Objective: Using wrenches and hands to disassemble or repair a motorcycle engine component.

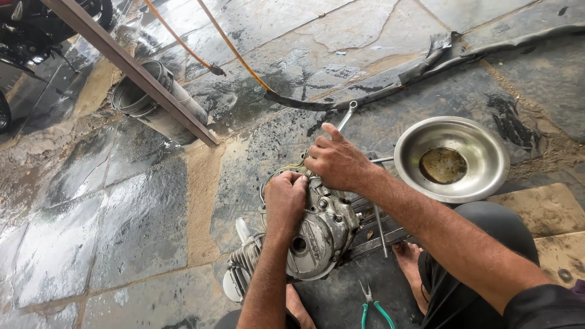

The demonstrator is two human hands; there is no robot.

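Here we are gripping the engine (320,234) cover — left hand (285,198) fisted on its top edge, right hand (337,163) clasping beside; next, likely a steady pull.

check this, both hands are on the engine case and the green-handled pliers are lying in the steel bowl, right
Not quite. The head view shows both hands, left hand and right hand, on the engine case, but the green-handled pliers lie on the stone floor by the person's foot, not in the steel bowl.
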